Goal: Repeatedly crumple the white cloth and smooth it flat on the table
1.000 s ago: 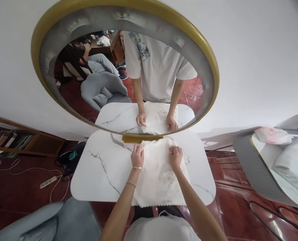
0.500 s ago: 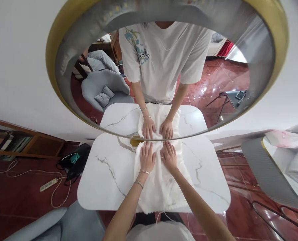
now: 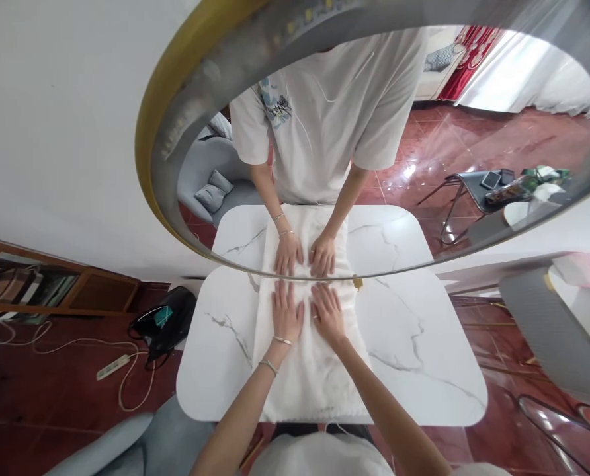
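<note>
A white cloth lies spread on a white marble-patterned table, running from the near edge to the mirror. My left hand rests flat on the cloth's far part, fingers stretched out. My right hand lies flat beside it, fingers also spread, almost touching the left. Both hands press on the cloth and hold nothing. Bracelets sit on my left wrist.
A large round gold-framed mirror stands at the table's far edge and reflects me and the room. A grey chair is at the near left. A black bag and power strip lie on the red floor.
My hands came together from the cloth's far corners to its middle and now lie flat side by side. The view has shifted, so the table appears further right.
</note>
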Motion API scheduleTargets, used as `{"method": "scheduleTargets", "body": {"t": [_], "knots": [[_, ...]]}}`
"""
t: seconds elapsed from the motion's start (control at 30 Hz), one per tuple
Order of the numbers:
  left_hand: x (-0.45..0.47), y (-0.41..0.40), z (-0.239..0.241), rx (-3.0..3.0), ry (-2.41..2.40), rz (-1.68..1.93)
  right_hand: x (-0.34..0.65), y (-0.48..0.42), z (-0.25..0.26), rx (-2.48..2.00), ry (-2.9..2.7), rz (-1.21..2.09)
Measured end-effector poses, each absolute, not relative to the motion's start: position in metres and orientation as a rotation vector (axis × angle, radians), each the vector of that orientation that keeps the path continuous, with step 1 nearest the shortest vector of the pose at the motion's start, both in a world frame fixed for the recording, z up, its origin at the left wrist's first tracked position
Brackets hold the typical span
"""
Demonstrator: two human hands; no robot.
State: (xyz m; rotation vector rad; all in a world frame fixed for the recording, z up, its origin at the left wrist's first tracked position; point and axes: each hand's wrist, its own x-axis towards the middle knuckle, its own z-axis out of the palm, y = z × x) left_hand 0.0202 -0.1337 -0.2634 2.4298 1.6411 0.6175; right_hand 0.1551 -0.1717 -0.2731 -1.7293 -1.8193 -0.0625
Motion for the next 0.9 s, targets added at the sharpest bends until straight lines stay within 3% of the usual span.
{"method": "scheduleTargets", "body": {"t": [0.3,0.67,0.9], "knots": [[0.097,-0.167,-0.270,2.341,1.550,0.644,0.219,-0.203,-0.279,-2.000,-1.482,-0.181],[0.000,-0.146,-0.262,2.459,1.517,0.570,0.136,-0.203,-0.271,-1.981,-1.772,-0.034],[-0.061,-0.271,-0.250,2.419,1.696,0.422,0.094,-0.251,-0.258,-1.796,-2.020,0.126]]}}
